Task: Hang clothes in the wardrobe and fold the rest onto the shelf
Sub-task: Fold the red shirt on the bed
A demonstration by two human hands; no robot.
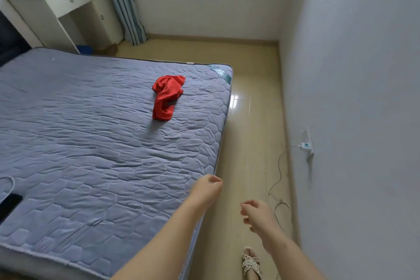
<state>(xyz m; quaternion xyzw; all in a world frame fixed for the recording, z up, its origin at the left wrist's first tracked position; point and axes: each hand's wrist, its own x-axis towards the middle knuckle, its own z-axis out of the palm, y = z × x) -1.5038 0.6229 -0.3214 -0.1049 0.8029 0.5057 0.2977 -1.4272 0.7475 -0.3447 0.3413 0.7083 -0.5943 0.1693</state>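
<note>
My left hand [210,186] and right hand [256,212] hovered lower right, fingers loosely curled, grasping nothing; red garment [167,96] lay mid-frame.

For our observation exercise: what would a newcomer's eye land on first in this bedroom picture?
First, the crumpled red garment, alone on the blue quilted mattress near its far right corner. Next, the two bare hands, left hand and right hand, both empty, over the mattress's right edge and the floor.
</note>
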